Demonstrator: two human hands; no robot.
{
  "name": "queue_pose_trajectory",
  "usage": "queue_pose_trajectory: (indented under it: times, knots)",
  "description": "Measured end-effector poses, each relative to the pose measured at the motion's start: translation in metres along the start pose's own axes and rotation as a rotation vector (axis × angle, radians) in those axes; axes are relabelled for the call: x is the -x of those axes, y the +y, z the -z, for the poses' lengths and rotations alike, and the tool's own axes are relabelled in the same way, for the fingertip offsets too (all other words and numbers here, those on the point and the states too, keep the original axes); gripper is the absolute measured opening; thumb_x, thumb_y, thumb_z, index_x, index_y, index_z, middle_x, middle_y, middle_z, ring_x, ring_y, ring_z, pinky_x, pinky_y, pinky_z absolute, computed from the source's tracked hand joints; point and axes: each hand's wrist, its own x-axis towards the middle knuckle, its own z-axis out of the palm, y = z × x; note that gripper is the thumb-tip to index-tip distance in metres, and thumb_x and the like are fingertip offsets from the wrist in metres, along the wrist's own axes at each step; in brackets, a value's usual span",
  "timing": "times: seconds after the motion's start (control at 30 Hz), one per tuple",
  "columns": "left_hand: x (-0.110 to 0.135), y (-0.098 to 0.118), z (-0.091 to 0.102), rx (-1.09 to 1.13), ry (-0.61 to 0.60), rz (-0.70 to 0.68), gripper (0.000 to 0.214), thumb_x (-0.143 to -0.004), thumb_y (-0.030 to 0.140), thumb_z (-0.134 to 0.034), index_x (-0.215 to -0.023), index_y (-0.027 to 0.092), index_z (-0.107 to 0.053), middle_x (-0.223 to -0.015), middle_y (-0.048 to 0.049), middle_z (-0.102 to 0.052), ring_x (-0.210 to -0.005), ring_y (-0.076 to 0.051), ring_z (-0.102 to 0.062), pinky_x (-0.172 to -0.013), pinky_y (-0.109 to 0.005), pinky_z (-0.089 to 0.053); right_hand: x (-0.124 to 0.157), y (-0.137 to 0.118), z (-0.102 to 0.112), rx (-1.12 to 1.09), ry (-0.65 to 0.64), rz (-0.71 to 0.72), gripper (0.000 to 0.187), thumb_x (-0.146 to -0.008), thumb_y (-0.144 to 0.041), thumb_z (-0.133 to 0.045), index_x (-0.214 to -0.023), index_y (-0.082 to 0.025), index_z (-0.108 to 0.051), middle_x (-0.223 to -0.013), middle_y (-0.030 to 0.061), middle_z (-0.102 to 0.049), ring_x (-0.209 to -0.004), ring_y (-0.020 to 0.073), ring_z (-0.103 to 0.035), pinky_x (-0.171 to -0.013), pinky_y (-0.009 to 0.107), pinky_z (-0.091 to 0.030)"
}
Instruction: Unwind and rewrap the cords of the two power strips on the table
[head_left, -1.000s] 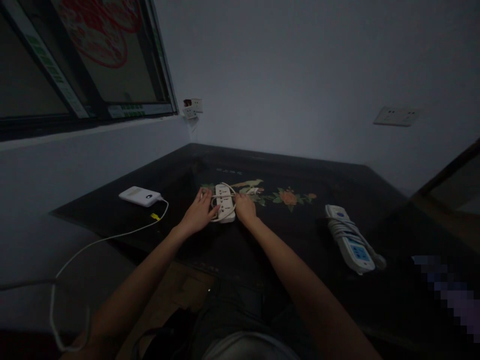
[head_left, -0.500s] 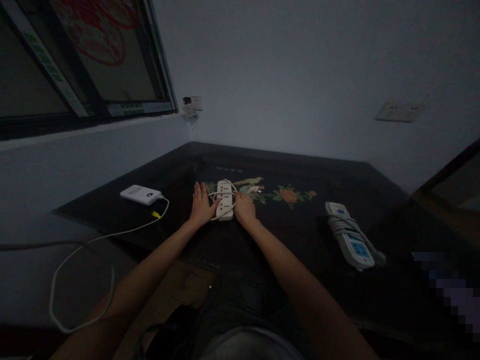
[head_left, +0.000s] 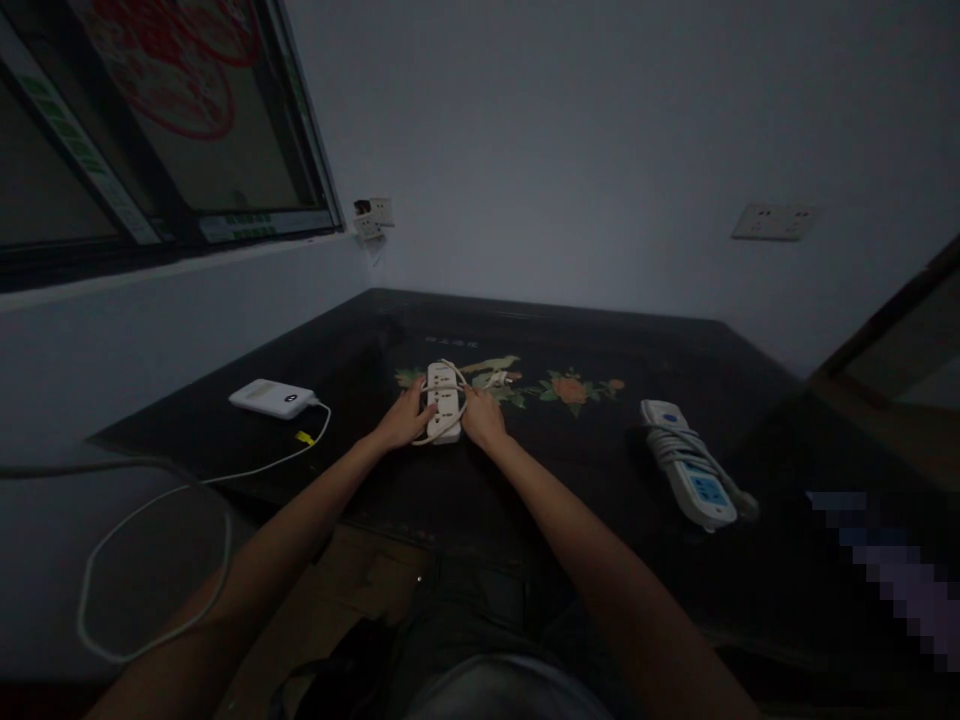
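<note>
A white power strip [head_left: 448, 408] lies lengthwise on the dark tabletop, its own pale cord looped around it. My left hand [head_left: 405, 416] grips its left side, thumb over the top edge and fingers curled by the cord. At the right side my right hand [head_left: 484, 416] is closed on the strip and the cord loop; some of its fingertips are hidden. The plug [head_left: 498, 379] rests just beyond my right hand, on the painted flowers.
A white power bank [head_left: 271, 398] with a cable stands to the left, near a yellow tag [head_left: 304, 438]. On the right lies a second power strip [head_left: 688, 465] wrapped in its cord. The dark table [head_left: 570, 330] meets the walls, which carry sockets [head_left: 775, 222].
My left hand's fingers, spread flat beside the power strip before, have drawn in against its side. My right hand stays at the right side. The whole view has shifted slightly.
</note>
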Motion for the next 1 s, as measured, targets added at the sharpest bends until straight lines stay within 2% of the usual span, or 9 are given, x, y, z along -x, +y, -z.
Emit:
queue_pose_trajectory:
  times: [0.13,0.2,0.33,0.47,0.57,0.63,0.77,0.83,1.0]
  knots:
    - [-0.001,0.000,0.003,0.034,-0.024,-0.012,0.068,-0.088,0.047,-0.039,-0.143,0.008,-0.026,-0.147,-0.0208,-0.037,-0.135,-0.030,-0.037,-0.112,-0.044,-0.027,-0.002,0.003,-0.001,-0.020,-0.010,0.018,0.048,-0.086,-0.009,-0.036,-0.133,-0.003,-0.048,-0.124,0.0189,-0.060,-0.128,0.0280,-0.039,-0.101,0.036,-0.035]
    - [-0.004,-0.001,0.006,0.031,-0.019,0.003,0.067,-0.087,0.048,-0.041,-0.141,0.010,-0.029,-0.144,-0.0183,-0.042,-0.132,-0.028,-0.043,-0.109,-0.040,-0.032,-0.003,0.002,-0.003,-0.032,-0.015,0.025,0.049,-0.085,-0.010,-0.039,-0.133,-0.001,-0.046,-0.124,0.0218,-0.059,-0.128,0.0285,-0.038,-0.103,0.038,-0.034]
    - [-0.029,0.000,0.020,-0.038,-0.046,0.074,0.059,-0.082,0.042,-0.048,-0.132,0.010,-0.043,-0.132,-0.0165,-0.054,-0.123,-0.027,-0.052,-0.104,-0.038,-0.039,-0.004,0.000,-0.007,-0.059,-0.017,0.037,0.054,-0.086,-0.011,-0.040,-0.138,0.001,-0.039,-0.136,0.0274,-0.047,-0.130,0.0297,-0.038,-0.105,0.044,-0.031]
    - [-0.067,0.006,0.034,-0.056,-0.170,0.072,0.059,-0.070,0.031,-0.059,-0.125,0.013,-0.053,-0.131,-0.0127,-0.058,-0.122,-0.027,-0.053,-0.104,-0.035,-0.039,0.002,-0.002,0.000,-0.096,-0.033,0.130,0.056,-0.086,-0.010,-0.040,-0.142,-0.007,-0.037,-0.147,0.0204,-0.037,-0.137,0.0257,-0.031,-0.110,0.042,-0.025]
    - [-0.086,0.011,0.041,-0.037,-0.279,0.066,0.059,-0.073,0.033,-0.056,-0.130,0.018,-0.051,-0.131,-0.0071,-0.059,-0.118,-0.022,-0.057,-0.098,-0.028,-0.044,0.010,-0.005,0.006,-0.128,-0.082,0.270,0.054,-0.089,-0.018,-0.044,-0.142,-0.014,-0.039,-0.148,0.0136,-0.039,-0.140,0.0219,-0.028,-0.113,0.038,-0.022]
    - [-0.092,0.012,0.041,-0.053,-0.292,0.086,0.059,-0.078,0.038,-0.049,-0.133,0.017,-0.049,-0.137,-0.0089,-0.054,-0.123,-0.022,-0.053,-0.098,-0.028,-0.043,0.017,-0.009,0.007,-0.147,-0.118,0.338,0.055,-0.090,-0.033,-0.050,-0.142,-0.017,-0.040,-0.148,0.0127,-0.039,-0.141,0.0245,-0.026,-0.113,0.040,-0.022]
    - [-0.102,0.011,0.033,-0.139,-0.275,0.135,0.059,-0.083,0.041,-0.040,-0.133,0.010,-0.048,-0.141,-0.0148,-0.049,-0.127,-0.024,-0.049,-0.101,-0.030,-0.040,0.026,-0.019,0.000,-0.171,-0.122,0.354,0.084,-0.078,-0.063,-0.059,-0.145,-0.017,-0.037,-0.152,0.0176,-0.029,-0.143,0.0366,-0.013,-0.113,0.049,-0.020]
    - [-0.105,0.009,0.029,-0.178,-0.280,0.138,0.056,-0.084,0.040,-0.039,-0.130,0.010,-0.051,-0.135,-0.0142,-0.055,-0.121,-0.024,-0.054,-0.098,-0.029,-0.042,0.027,-0.026,-0.005,-0.155,-0.093,0.333,0.085,-0.078,-0.064,-0.057,-0.145,-0.017,-0.036,-0.153,0.0182,-0.027,-0.144,0.0378,-0.010,-0.113,0.050,-0.018]
    - [-0.107,0.006,0.028,-0.249,-0.290,0.106,0.051,-0.084,0.041,-0.041,-0.121,0.010,-0.058,-0.122,-0.0131,-0.064,-0.106,-0.023,-0.062,-0.089,-0.027,-0.046,0.024,-0.042,-0.013,-0.081,-0.005,0.260,0.069,-0.083,-0.058,-0.054,-0.141,-0.022,-0.044,-0.152,0.0142,-0.032,-0.144,0.0366,-0.011,-0.113,0.050,-0.020]
